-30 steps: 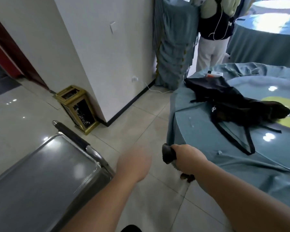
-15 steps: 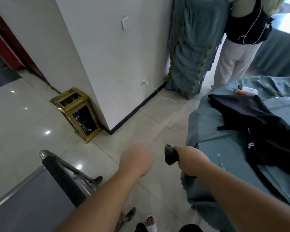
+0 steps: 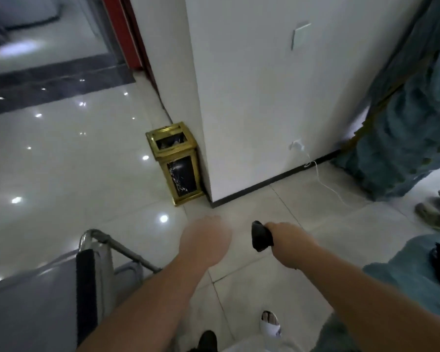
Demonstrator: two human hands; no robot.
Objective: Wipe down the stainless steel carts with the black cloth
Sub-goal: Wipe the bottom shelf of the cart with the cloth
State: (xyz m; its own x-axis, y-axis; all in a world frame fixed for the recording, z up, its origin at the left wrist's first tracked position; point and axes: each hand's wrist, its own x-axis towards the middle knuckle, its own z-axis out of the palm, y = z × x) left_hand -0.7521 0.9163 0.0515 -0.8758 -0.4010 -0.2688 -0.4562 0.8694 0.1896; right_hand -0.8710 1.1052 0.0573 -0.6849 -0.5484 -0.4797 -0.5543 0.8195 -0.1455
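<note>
A stainless steel cart point(image 3: 31, 301) fills the lower left corner, its black-padded handle point(image 3: 87, 288) nearest me on a steel frame. My left hand point(image 3: 205, 241) hovers over the floor just right of the cart frame, fingers curled downward, holding nothing that I can see. My right hand point(image 3: 287, 240) is clenched on a bunched black cloth point(image 3: 261, 236), which sticks out to the left of the fist. Both hands are apart from the cart.
A gold-and-black waste bin point(image 3: 175, 163) stands against the white wall corner point(image 3: 252, 97). A white charger cable point(image 3: 323, 181) trails across the tiles. Stacked blue-covered chairs point(image 3: 412, 123) stand at the right. A blue-clothed table edge point(image 3: 412, 280) is at lower right. Someone's shoe point(image 3: 432, 217) is nearby.
The view has swung left and down: the blue table and the standing person slid out to the right, the cart handle came closer. My right hand keeps its hold on the cloth.
</note>
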